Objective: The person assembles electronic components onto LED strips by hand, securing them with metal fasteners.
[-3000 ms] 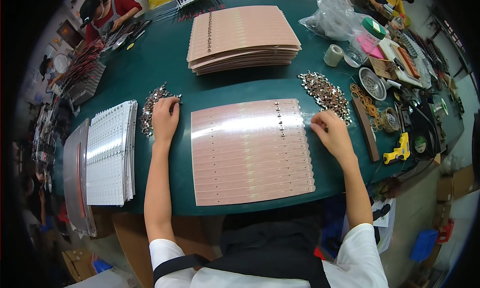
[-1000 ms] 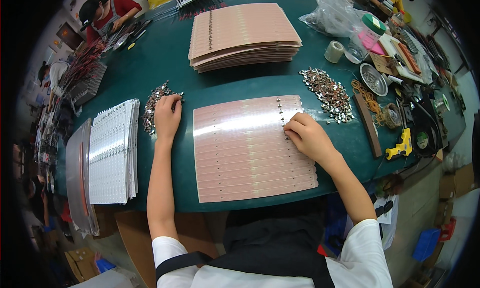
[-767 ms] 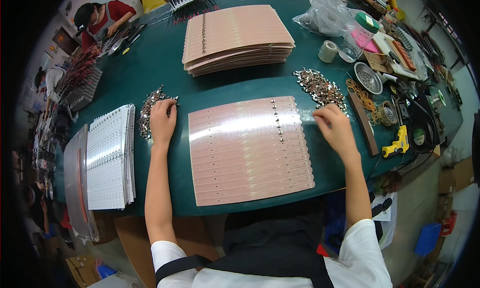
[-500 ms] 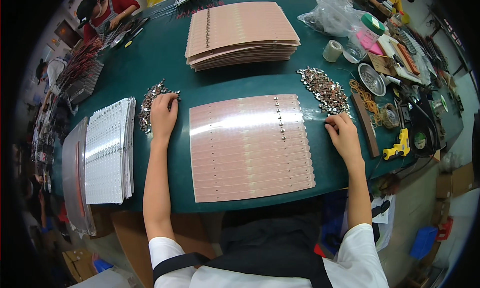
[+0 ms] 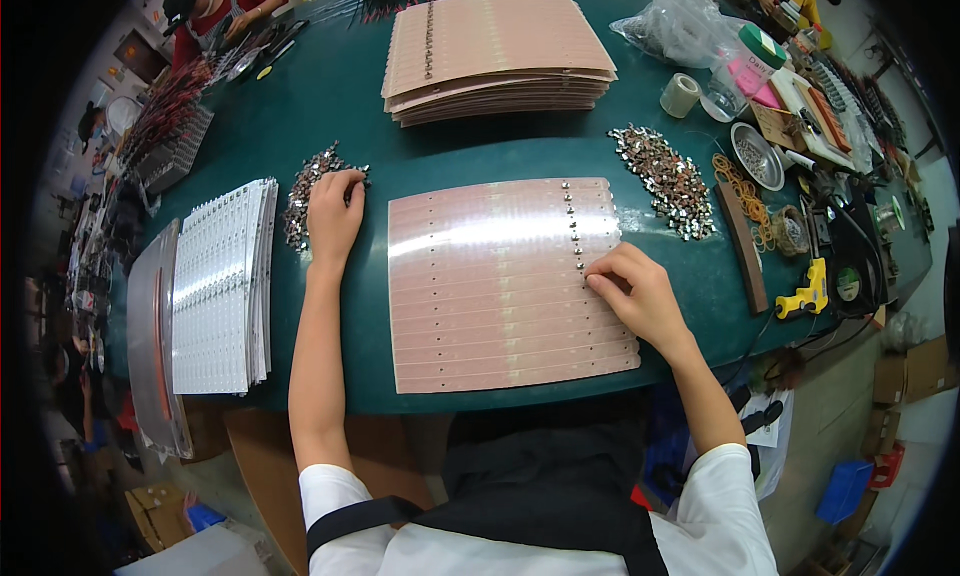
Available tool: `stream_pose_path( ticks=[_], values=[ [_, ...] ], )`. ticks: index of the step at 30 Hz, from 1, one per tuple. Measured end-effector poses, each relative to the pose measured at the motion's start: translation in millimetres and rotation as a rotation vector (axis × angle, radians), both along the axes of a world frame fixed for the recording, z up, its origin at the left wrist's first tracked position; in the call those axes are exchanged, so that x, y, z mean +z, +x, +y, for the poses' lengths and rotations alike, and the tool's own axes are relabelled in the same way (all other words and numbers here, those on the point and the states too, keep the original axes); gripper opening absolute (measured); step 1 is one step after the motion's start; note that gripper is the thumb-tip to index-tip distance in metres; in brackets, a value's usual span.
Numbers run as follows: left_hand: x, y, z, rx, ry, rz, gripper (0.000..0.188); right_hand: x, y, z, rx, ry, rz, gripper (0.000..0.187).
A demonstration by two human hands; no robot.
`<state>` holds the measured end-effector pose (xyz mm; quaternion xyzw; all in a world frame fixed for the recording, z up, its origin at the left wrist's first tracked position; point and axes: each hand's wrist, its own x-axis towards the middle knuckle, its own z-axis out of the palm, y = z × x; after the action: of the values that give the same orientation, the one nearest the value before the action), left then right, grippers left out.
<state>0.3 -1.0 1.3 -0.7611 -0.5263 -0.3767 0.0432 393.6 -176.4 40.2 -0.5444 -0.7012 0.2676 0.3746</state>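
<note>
A pink sheet of joined strips (image 5: 490, 306) lies flat in front of me. Small metal pieces stand in a column down the upper part of its right side, and a row of small dark holes runs down its left. My right hand (image 5: 638, 294) is over the sheet's right edge, thumb and fingertips pinched just below the lowest piece; whatever they hold is too small to make out. My left hand (image 5: 337, 216), fingers curled together, rests at the edge of the left pile of small metal pieces (image 5: 300, 201). Its fingertips are partly hidden. A second pile of metal pieces (image 5: 665, 181) lies to the right.
A stack of pink sheets (image 5: 500, 46) stands at the back. White perforated strips (image 5: 222, 296) lie at left. On the right are a brown bar (image 5: 740, 251), rubber bands (image 5: 738, 191), a metal bowl (image 5: 757, 158), a tape roll (image 5: 680, 96) and a yellow glue gun (image 5: 806, 290). Other people work beyond.
My right hand has moved left from beside the right pile onto the pink sheet's right edge. My left hand stays at the left pile. The whole view has shifted slightly.
</note>
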Motion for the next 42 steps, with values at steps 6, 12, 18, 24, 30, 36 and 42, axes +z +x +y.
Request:
stream_pose_path(
  ticks=[6, 12, 18, 24, 30, 36, 42],
  values=[
    [-0.2, -0.4, 0.1, -0.003, -0.002, -0.005, 0.011, -7.9, -2.8, 2.2, 0.004, 0.045, -0.035, 0.007],
    [0.2, -0.5, -0.8, 0.002, -0.007, 0.001, 0.011, -10.6, -3.2, 3.5, 0.014, 0.131, -0.089, 0.008],
    [0.5, 0.4, 0.8, 0.0, 0.003, 0.015, 0.011, -7.7, -5.2, 2.7, 0.05, 0.257, -0.214, 0.006],
    [-3.9, -3.6, 1.6, -0.003, -0.014, -0.003, 0.011, -1.6, 24.9, 8.4, -0.059, 0.23, -0.147, 0.007],
    [-1.4, -2.1, 1.7, -0.001, -0.018, 0.014, 0.011, -8.7, 82.7, 26.4, -0.348, 0.19, -0.377, 0.008],
    [-2.6, -2.4, 3.1, -0.001, -0.029, 0.006, 0.012, -18.5, 87.5, 33.9, -0.339, 0.283, -0.572, 0.01],
    [-3.1, -4.2, 1.3, 0.003, -0.023, 0.003, 0.012, 2.5, 62.7, 15.8, -0.252, -0.003, -0.081, 0.008]
  ],
)
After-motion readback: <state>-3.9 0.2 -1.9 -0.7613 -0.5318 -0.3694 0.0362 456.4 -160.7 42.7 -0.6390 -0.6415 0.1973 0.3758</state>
